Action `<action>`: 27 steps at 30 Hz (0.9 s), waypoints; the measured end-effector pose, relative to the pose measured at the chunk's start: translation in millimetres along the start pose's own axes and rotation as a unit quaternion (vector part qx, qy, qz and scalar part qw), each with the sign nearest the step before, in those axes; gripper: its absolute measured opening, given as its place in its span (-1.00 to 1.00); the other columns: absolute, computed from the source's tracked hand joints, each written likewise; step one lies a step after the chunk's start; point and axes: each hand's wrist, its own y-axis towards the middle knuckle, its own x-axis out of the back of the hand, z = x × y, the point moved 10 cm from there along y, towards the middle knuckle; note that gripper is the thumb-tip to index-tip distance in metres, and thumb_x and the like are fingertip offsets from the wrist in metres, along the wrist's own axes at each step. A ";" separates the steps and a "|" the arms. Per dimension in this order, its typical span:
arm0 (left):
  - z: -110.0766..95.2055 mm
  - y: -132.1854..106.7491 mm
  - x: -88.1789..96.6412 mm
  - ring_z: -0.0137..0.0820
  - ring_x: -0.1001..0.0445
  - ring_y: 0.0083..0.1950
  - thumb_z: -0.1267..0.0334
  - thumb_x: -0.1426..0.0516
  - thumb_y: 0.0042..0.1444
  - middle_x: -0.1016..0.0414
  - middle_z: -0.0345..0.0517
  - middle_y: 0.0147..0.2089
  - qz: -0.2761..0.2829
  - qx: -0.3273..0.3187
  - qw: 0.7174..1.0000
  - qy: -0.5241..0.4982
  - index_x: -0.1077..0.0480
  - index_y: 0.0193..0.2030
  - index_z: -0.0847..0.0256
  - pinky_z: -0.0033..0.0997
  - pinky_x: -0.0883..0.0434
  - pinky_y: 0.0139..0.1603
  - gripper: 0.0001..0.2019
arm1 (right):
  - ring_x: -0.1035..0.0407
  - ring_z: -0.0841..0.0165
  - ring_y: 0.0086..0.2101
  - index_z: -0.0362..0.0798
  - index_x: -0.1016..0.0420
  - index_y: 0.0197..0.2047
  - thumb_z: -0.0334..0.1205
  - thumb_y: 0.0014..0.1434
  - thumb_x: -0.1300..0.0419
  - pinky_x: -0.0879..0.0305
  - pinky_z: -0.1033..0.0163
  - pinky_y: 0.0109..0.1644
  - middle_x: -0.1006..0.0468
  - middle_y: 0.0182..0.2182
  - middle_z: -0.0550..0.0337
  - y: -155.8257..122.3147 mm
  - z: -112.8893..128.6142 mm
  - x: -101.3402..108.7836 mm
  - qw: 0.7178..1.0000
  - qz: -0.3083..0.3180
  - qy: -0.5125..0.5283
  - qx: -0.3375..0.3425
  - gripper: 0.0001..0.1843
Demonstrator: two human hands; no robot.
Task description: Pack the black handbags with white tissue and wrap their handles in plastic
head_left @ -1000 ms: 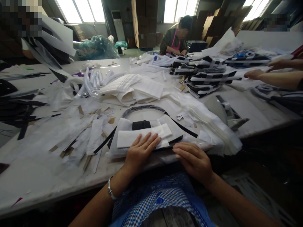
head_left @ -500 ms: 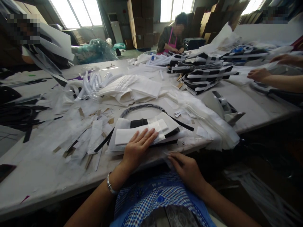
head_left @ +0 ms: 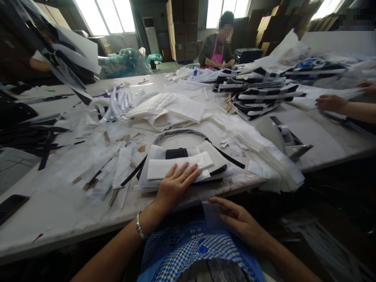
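Observation:
My left hand (head_left: 178, 182) lies flat, fingers stretched out, on a folded white padding sheet (head_left: 158, 167). Under that sheet is a dark handbag (head_left: 219, 169), mostly covered by white padding; a black buckle-like piece (head_left: 176, 153) shows above. Its arched handle (head_left: 180, 135) is wrapped in clear film, and black strap ends stick out at both sides. My right hand (head_left: 239, 217) is below the table edge, index finger extended to the left. A strip of clear plastic film (head_left: 212, 215) hangs from the edge and runs into its fingers, which seem to pinch it.
White paper and cardboard scraps (head_left: 117, 172) litter the left. Stacked white sheets (head_left: 264, 156) and a tape dispenser (head_left: 289, 141) stand right. Black-and-white wrapped pieces (head_left: 261, 92) pile up behind. A phone (head_left: 11, 207) lies far left. A co-worker's hand (head_left: 331, 102) works at right; another person (head_left: 217, 51) sits opposite.
My right hand has moved slightly down and right, and more of the clear film shows beside it. My left hand stays on the padding. The whole view has shifted a little.

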 end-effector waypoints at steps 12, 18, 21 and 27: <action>-3.0 2.6 -8.8 -0.22 -0.27 0.40 0.35 0.00 0.39 -0.25 -0.19 0.41 0.052 0.011 0.999 0.006 -0.10 0.44 0.05 0.09 -0.14 0.45 -0.50 | -0.55 0.22 -0.14 -0.03 -0.61 -0.12 -0.45 0.27 -0.17 -0.56 0.12 -0.01 -0.65 -0.27 0.08 -8.0 82.4 -1.0 0.781 -0.126 -0.461 0.402 -0.78; -4.2 1.4 -7.0 -0.18 -0.25 0.41 0.34 0.01 0.39 -0.23 -0.16 0.42 0.025 0.000 1.000 -0.006 -0.14 0.43 0.11 0.01 -0.22 0.42 -0.51 | -0.52 0.27 0.02 -0.10 -0.49 0.00 -0.53 0.28 -0.03 -0.46 0.09 0.17 -0.62 0.01 -0.03 1.1 63.9 -11.6 0.820 -0.064 -0.416 0.388 -0.68; -2.7 -0.7 -5.7 -0.17 -0.23 0.42 0.35 0.02 0.40 -0.22 -0.19 0.43 0.007 0.004 1.000 -0.006 -0.14 0.43 0.09 0.00 -0.22 0.42 -0.52 | -0.55 0.34 -0.01 -0.09 -0.42 0.14 -0.57 0.29 0.04 -0.42 0.10 0.22 -0.67 -0.06 0.05 -1.2 49.6 -16.4 0.833 -0.030 -0.394 0.388 -0.56; -2.4 -1.6 -6.1 -0.20 -0.25 0.41 0.34 0.02 0.41 -0.24 -0.23 0.41 0.006 0.013 1.000 -0.010 -0.17 0.42 0.06 0.00 -0.24 0.41 -0.53 | -0.53 0.27 0.02 -0.14 -0.48 0.11 -0.46 0.36 -0.08 -0.49 0.06 0.14 -0.67 -0.07 0.00 -19.7 48.6 -22.0 0.822 -0.036 -0.388 0.415 -0.69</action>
